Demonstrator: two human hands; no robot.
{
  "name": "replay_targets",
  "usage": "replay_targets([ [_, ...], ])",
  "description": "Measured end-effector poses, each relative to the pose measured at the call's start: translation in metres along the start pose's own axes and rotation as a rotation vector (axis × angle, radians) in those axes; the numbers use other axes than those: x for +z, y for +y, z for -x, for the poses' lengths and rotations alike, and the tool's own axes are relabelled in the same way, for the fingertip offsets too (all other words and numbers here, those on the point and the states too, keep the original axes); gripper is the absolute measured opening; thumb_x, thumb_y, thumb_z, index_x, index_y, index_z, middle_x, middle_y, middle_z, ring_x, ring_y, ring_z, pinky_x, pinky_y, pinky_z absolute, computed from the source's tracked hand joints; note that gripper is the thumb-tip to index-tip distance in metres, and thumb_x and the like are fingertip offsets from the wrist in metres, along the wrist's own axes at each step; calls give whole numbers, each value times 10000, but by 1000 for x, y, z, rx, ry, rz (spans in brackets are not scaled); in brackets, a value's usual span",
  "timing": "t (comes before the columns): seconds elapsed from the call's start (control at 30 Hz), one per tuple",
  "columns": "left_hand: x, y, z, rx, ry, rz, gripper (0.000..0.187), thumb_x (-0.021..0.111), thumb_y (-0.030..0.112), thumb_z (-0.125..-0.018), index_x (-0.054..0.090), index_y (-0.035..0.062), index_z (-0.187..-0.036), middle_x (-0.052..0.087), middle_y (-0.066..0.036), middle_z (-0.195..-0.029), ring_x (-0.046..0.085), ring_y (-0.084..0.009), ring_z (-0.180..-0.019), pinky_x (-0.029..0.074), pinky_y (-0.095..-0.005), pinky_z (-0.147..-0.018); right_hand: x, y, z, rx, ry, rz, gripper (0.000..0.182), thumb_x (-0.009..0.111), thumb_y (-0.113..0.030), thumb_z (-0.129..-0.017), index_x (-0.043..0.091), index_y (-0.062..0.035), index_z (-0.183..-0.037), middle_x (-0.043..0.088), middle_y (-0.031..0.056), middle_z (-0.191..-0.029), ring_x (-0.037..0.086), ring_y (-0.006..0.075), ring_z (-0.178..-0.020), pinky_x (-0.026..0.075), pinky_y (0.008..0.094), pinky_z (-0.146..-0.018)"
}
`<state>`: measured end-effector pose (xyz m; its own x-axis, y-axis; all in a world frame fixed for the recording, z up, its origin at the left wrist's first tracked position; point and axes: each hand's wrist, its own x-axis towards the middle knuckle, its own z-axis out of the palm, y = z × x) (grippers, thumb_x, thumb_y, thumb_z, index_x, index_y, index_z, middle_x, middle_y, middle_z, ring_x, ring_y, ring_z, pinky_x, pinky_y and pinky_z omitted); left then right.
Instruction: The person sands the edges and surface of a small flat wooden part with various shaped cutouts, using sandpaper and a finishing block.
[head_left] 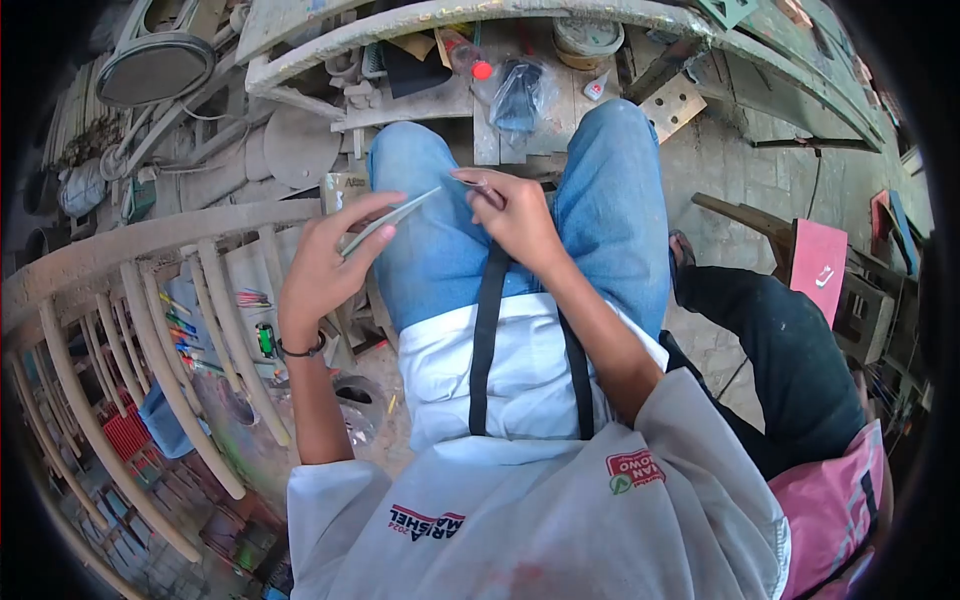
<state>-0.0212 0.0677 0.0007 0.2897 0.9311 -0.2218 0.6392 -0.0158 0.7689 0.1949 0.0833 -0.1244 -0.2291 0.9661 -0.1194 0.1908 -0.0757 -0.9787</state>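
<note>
My left hand is closed, with a slim pale green pointed strip between thumb and fingers. Its tip slants up and to the right, over the right-hand part of the blue-jeaned left knee. To the right, my right hand has its fingers pinched together above the lap, a short gap from the strip's tip. What that pinch holds, if anything, I cannot make out. Beneath both hands lie a white cloth and black straps across my lap.
A wooden railing stands on my left. Ahead, a low wooden bench carries a clear plastic bag, a bottle with a red cap and a tub. Another person's dark-trousered leg is close on my right.
</note>
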Motion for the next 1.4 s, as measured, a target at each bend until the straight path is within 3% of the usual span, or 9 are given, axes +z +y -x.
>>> replay_targets([
  [0.1, 2, 1, -2, 64, 1, -3, 291, 589, 97, -929, 631, 15, -1205, 707, -112, -1038, 644, -153, -981, 476, -290, -898, 12, -12, -2, -369, 114, -11, 382, 603, 67, -774, 641, 6, -1149, 624, 98, -1154, 625, 123, -924, 498, 234, -766],
  [0.17, 0, 8, -1, 78, -20, -41, 285, 571, 102, -941, 633, 17, -1206, 706, -100, -1017, 638, -146, -962, 474, -292, -897, 22, -5, 4, -279, 93, -69, 382, 580, 81, -769, 639, 16, -1141, 617, 118, -1171, 633, 166, -923, 497, 257, -763],
  [0.23, -4, 17, -1, -125, -18, -126, 300, 538, 116, -966, 606, 36, -1247, 700, -125, -1054, 653, -182, -814, 508, -316, -797, 24, -9, 8, -271, 92, -57, 416, 543, 119, -755, 640, 18, -1147, 613, 134, -1233, 633, 182, -893, 495, 267, -728],
  [0.47, 2, 18, 5, -69, 154, 324, 337, 426, 163, -1023, 551, 20, -1301, 675, -116, -1014, 620, -153, -737, 503, -282, -714, 14, -19, 10, -316, 125, -63, 477, 552, 134, -757, 645, -18, -1200, 619, 153, -1276, 655, 273, -1015, 530, 314, -781],
  [0.87, 2, 5, -14, -59, 128, 103, 268, 477, 199, -1016, 611, -24, -1082, 645, -113, -753, 658, -176, -624, 476, -308, -580, 37, -25, 0, -604, 216, -25, 497, 563, 142, -727, 645, -8, -1193, 624, 185, -1264, 651, 329, -1011, 510, 378, -900],
  [1.0, 5, 13, -17, -95, 86, 4, 261, 479, 192, -1014, 608, -22, -1091, 644, -108, -752, 656, -178, -608, 475, -314, -569, 40, -34, -2, -508, 254, -69, 490, 565, 146, -716, 641, 6, -1179, 627, 194, -1249, 650, 339, -1015, 509, 369, -902],
  [1.1, 7, 9, -13, 5, 115, -31, 252, 476, 177, -1013, 599, -29, -1090, 644, -106, -766, 663, -176, -624, 476, -310, -574, 39, -71, 0, -586, 213, -129, 541, 532, 185, -725, 638, -16, -1215, 623, 164, -1280, 624, 303, -1161, 535, 315, -829],
  [1.27, 0, 2, -20, -104, 170, 86, 237, 470, 158, -1011, 586, -40, -1072, 653, -114, -804, 664, -177, -628, 484, -315, -589, 52, -36, -11, -502, 214, -89, 495, 565, 161, -695, 638, 35, -1168, 611, 191, -1281, 621, 360, -1092, 502, 374, -915],
  [1.4, 6, 2, -16, 43, 153, 39, 252, 476, 178, -1012, 584, -39, -1080, 648, -109, -797, 666, -179, -625, 485, -311, -586, 44, -76, 2, -548, 209, -184, 491, 544, 163, -703, 645, 32, -1165, 619, 186, -1275, 649, 352, -1044, 503, 367, -939],
])
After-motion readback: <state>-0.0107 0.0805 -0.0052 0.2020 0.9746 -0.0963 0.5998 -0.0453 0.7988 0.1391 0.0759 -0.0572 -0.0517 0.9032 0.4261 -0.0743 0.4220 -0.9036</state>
